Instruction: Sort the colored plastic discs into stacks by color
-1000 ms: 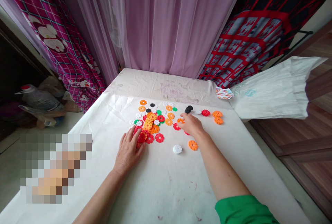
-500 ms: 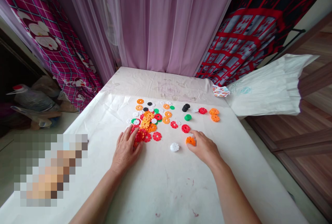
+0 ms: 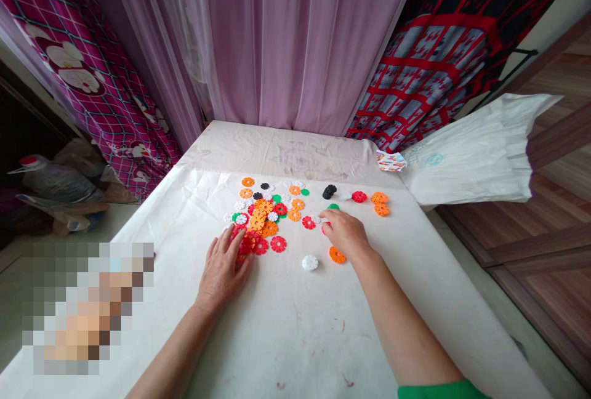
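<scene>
My left hand [image 3: 225,263] lies flat with its fingers spread at the near left edge of a pile of notched plastic discs, touching the red discs [image 3: 247,242]. Orange discs [image 3: 257,220] are heaped just beyond its fingertips. My right hand [image 3: 344,231] reaches over a red disc [image 3: 325,228], which it mostly covers. Its index finger is stretched out and apart from the thumb, close to a small white disc [image 3: 316,219]. Below that hand rests an orange disc [image 3: 337,255], with a white stack of discs [image 3: 310,262] to its left. A green disc [image 3: 333,207] shows just beyond the knuckles.
Farther back on the white-covered table [image 3: 295,325] are black discs [image 3: 329,191], a red stack [image 3: 359,196] and orange stacks [image 3: 380,203]. A white bag [image 3: 480,153] hangs over the right edge. Purple curtains [image 3: 300,42] stand behind the table.
My right hand has left the orange disc, which now lies on the table, and moved forward and left over the red disc. My left hand has stayed in place.
</scene>
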The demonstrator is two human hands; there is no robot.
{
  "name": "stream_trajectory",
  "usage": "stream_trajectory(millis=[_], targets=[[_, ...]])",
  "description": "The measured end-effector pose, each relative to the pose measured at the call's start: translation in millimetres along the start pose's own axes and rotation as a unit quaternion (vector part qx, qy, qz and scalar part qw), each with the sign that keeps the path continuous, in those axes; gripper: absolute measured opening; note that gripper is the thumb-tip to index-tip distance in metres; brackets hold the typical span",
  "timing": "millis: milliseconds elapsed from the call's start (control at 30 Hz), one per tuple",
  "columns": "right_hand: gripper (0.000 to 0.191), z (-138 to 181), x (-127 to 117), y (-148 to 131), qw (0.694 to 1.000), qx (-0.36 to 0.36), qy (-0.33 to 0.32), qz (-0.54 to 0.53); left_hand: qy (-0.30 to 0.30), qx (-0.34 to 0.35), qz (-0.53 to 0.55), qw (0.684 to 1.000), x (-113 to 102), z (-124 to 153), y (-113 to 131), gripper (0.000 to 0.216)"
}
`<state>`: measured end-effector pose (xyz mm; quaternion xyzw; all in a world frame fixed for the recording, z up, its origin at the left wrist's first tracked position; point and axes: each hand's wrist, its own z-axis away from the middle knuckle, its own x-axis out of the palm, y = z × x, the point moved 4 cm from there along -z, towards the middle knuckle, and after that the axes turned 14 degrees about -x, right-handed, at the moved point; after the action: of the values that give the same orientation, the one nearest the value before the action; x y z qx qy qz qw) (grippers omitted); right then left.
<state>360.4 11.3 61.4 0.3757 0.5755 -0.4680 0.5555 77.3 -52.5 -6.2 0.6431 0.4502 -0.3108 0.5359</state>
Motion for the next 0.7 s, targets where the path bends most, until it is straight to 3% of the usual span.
stream_trajectory(millis=[167, 433, 567, 700], targets=[[0.037, -36, 13, -2, 0.996, -0.037, -0.069, 0.034, -0.003, -0.001, 0.003, 1.000, 0, 0, 0, 0.052], [0.030, -46, 12, -6, 0.990, -0.042, -0.122, 0.062, -0.006, 0.000, -0.003, 1.000, -1, 0, 1, 0.051], [0.026, -46, 12, -11, 0.989, -0.040, -0.115, 0.083, 0.000, 0.005, -0.006, 1.000, -1, -1, 2, 0.051], [0.031, -34, 6, -9, 0.997, -0.022, -0.068, 0.043, 0.000, 0.003, 0.004, 1.000, -1, 0, 1, 0.051]])
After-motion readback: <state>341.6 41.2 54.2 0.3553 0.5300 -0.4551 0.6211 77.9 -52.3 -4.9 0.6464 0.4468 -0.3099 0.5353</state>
